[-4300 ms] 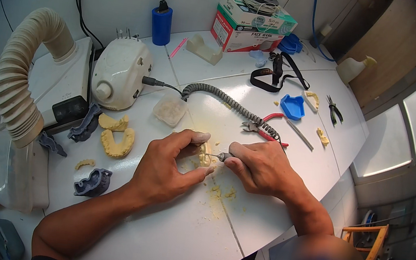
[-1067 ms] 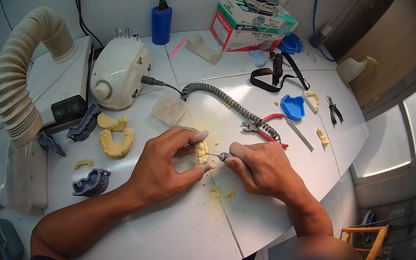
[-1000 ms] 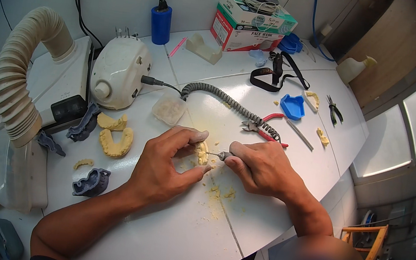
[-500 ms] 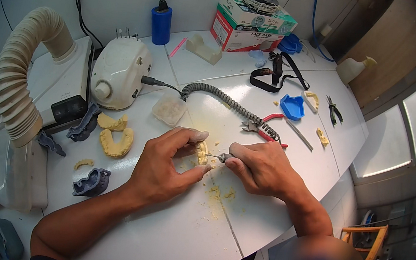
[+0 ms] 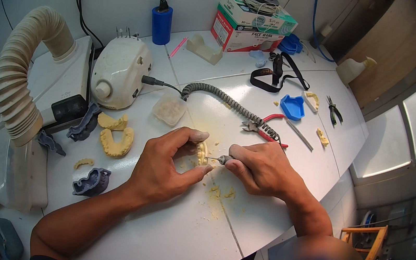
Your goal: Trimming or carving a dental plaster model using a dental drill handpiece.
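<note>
Bench work on a pale yellow dental cast (image 5: 203, 153), which lies at the centre of the dial used for all directions here. The left hand (image 5: 165, 165), at eight o'clock, grips the cast between its thumb and fingers, the toothed side facing three o'clock. The right hand (image 5: 265, 170), at three o'clock, is closed around a grey rotary handpiece (image 5: 224, 159) in a pen-like hold; the thin bit (image 5: 214, 157) points toward nine and meets the cast's edge, though actual contact is too fine to confirm. A coiled cord (image 5: 223, 94) arches over twelve o'clock from a white control unit (image 5: 121, 74) at ten. Yellow shavings (image 5: 216, 193) lie at five on the white tabletop (image 5: 151, 243); red-handled pliers (image 5: 271, 137) lie at two.

Good practice, as judged here: keep the left thumb clear of the bit's path, brace the right hand against the left or the bench, take light, short passes, and brush dust away often so that the tooth margins remain visible; heavy pressure could chip the cast.
</note>
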The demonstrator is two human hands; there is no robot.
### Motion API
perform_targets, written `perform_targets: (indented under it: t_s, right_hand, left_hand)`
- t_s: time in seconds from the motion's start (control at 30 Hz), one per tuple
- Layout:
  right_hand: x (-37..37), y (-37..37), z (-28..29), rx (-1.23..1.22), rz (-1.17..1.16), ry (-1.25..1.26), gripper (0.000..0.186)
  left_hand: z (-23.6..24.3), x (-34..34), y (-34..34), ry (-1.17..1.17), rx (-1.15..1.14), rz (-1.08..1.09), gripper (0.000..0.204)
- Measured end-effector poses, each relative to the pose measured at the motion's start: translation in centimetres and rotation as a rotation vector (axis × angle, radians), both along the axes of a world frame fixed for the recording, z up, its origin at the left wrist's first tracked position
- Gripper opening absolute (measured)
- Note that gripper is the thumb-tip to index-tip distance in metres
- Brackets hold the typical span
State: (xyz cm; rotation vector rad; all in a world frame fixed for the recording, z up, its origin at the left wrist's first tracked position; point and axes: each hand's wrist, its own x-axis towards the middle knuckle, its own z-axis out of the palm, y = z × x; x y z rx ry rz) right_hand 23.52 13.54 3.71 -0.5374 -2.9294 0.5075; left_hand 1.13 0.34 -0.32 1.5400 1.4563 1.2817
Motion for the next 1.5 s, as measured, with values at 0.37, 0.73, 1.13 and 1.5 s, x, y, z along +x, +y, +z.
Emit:
perform_targets:
  t_s: [0.37,0.73,1.13,1.5]
  right_hand:
    - [-0.07,0.03,-0.27,-0.003,-0.019,0.036,0.041]
    - [0.08,0.07,-0.17,-0.029,0.007,0.015,0.039]
    - [0.11,0.06,-0.12,-0.030,0.050,0.030,0.040]
    - [0.06,0.04,-0.14,-0.038,0.025,0.030,0.039]
  left_hand:
    - [0.16,-0.03,-0.10,0.014,-0.018,-0.017,0.054]
    - [0.30,-0.01,-0.02,0.017,-0.013,-0.021,0.054]
    - [0.24,0.01,-0.03,0.006,-0.010,-0.026,0.054]
    - [0.14,-0.02,-0.03,-0.012,-0.002,-0.043,0.054]
